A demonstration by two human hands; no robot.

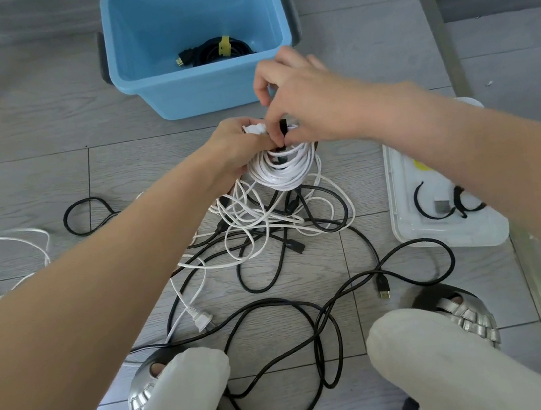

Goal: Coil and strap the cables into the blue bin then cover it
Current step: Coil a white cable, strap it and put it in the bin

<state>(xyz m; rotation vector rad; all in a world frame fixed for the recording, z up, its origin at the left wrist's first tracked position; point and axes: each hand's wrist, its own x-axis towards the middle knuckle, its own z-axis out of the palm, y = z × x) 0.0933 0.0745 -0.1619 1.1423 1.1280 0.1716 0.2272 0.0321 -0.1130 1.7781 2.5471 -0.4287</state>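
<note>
My left hand [237,147] grips the springy, light white coil [283,167]; my right hand [300,104] pinches the black strap [282,125] at the coil's top.

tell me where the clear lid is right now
In the head view the clear lid lies flat on the floor at the right, under the right forearm, holding spare black straps.
</note>
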